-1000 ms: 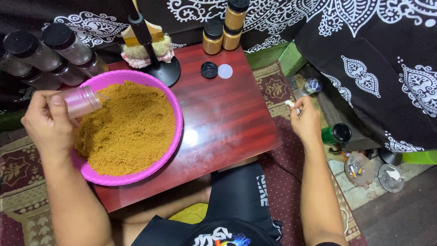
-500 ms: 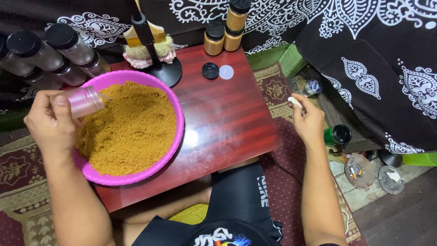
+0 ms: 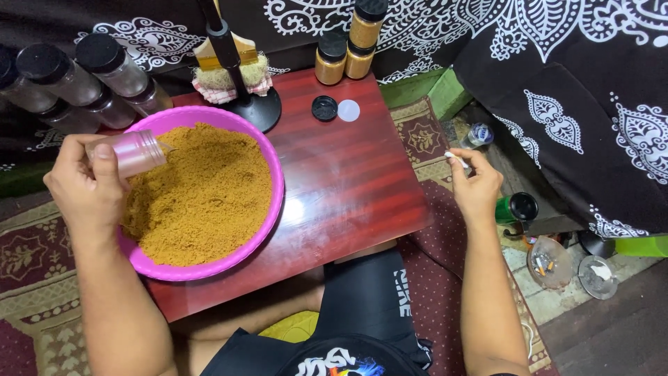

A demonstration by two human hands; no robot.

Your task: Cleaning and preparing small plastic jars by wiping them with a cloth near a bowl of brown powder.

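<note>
Jar (image 3: 136,151), one small clear plastic one, lies tipped on its side in the left hand (image 3: 87,188), its open mouth pointing right over the pink basin (image 3: 275,209). Fingers wrapped round the jar's base end, thumb on top, a firm closed grasp; the jar sticks out past the fingertips toward the powder. One basin on the table, heaped with brown granular powder (image 3: 202,195), and the jar's mouth sits right at the upper left edge of that heap, just above it.

Over to the right hand (image 3: 476,188): well apart from the basin, off the right edge of the red-brown table (image 3: 348,188), pinching one small white thing (image 3: 456,159) between thumb and fingertips. What it is, too small to tell.

Counting outward now. One black cap (image 3: 324,108) and one white round disc (image 3: 348,110) lie side by side on the table top behind the basin. Three filled jars with black caps (image 3: 348,52) stand at the far edge, one stacked above the others. At top left, a cluster of empty capped jars (image 3: 76,76) lies beside the basin, at least four showing. One black stand (image 3: 240,83) rises just behind the basin's rim. On the floor to the right, one green bottle (image 3: 515,209) and two glass dishes (image 3: 577,268).
</note>
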